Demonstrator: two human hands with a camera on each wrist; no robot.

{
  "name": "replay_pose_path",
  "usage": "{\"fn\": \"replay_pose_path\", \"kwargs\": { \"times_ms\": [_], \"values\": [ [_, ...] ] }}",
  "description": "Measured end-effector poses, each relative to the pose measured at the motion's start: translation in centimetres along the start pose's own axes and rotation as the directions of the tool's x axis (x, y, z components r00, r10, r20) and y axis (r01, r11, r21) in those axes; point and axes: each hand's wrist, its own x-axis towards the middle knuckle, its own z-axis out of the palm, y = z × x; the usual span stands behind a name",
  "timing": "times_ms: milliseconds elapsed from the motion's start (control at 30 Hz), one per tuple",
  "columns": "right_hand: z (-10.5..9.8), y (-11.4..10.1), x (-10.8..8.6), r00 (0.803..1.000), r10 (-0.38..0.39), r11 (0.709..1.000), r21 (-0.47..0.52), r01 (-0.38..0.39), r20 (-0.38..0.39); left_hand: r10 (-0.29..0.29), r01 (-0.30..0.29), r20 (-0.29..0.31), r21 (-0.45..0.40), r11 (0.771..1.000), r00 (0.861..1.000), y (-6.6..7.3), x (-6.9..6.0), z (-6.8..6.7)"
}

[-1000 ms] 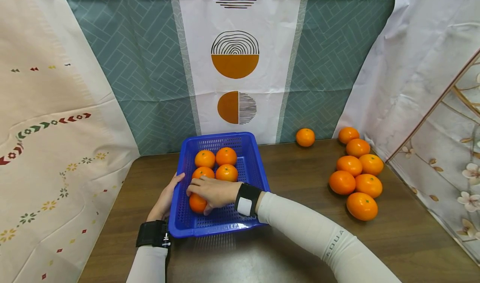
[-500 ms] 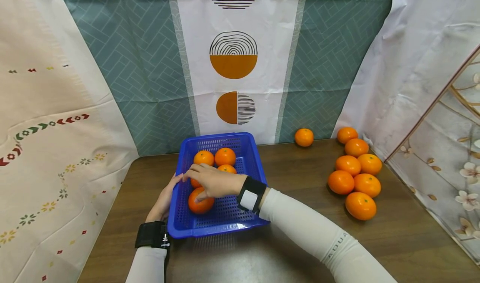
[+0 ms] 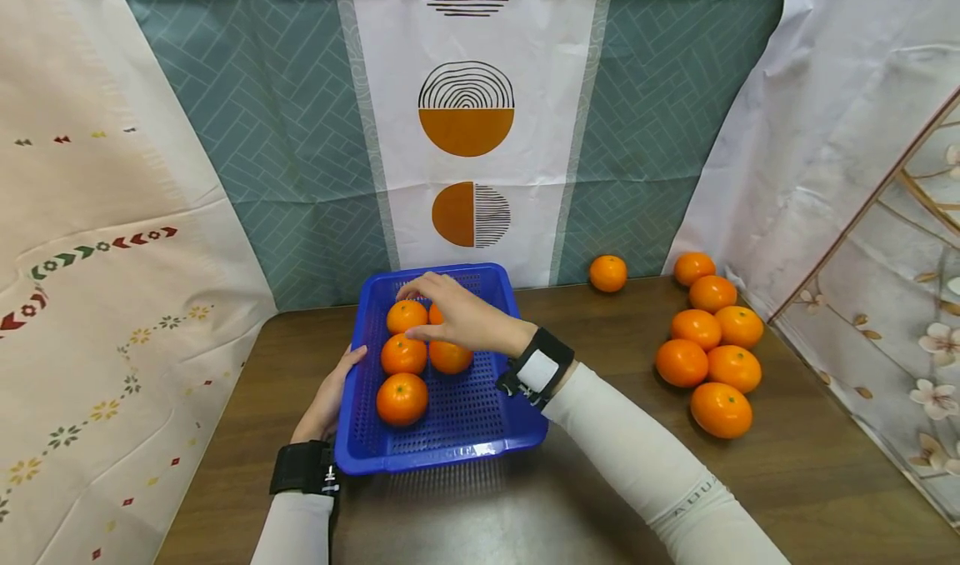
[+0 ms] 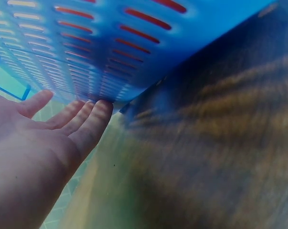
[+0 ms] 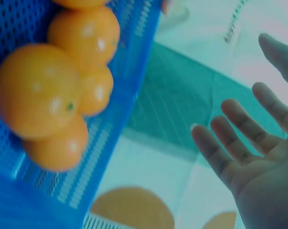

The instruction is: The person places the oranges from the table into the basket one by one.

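Your right hand [image 3: 468, 311] hovers with fingers apart, holding nothing, over the blue perforated plastic basket [image 3: 465, 411]. Five oranges [image 3: 402, 398] sit in it, below and to the left of that hand. Your left hand [image 3: 327, 398], fingers extended, touches the basket's outer side wall. Eight loose oranges [image 3: 721, 410] lie well right of your right hand on the wooden table [image 3: 600, 332].

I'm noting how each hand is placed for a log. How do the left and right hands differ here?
Place: the left hand is at the outside of the basket's left wall; the right hand is above the oranges inside it.
Direction: the left hand points mostly forward, away from the person; the right hand reaches across toward the left.
Shared: neither holds an orange, and each wrist wears a black band.
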Motion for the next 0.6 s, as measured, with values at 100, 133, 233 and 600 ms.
{"fn": "replay_pose_path", "kwargs": {
  "times_ms": [100,133,233,600],
  "values": [
    [-1.6,0.8,-0.8,0.995,0.000,0.999,0.035,0.004,-0.095,-0.006,0.006,-0.002,0.001,1.000,1.000,0.0,0.0,0.0],
    [-2.1,1.1,-1.1,0.992,0.004,0.999,0.044,0.001,-0.125,-0.009,0.009,-0.002,0.001,1.000,1.000,0.0,0.0,0.0],
    [-3.5,2.3,-1.9,0.978,0.031,0.998,0.066,-0.018,-0.204,-0.010,0.010,-0.008,0.008,1.000,1.000,0.0,0.0,0.0],
    [-7.6,6.0,-4.6,0.934,0.169,0.983,0.117,-0.138,-0.316,-0.008,0.008,-0.017,0.017,1.000,1.000,0.0,0.0,-0.1]
  ]
}}
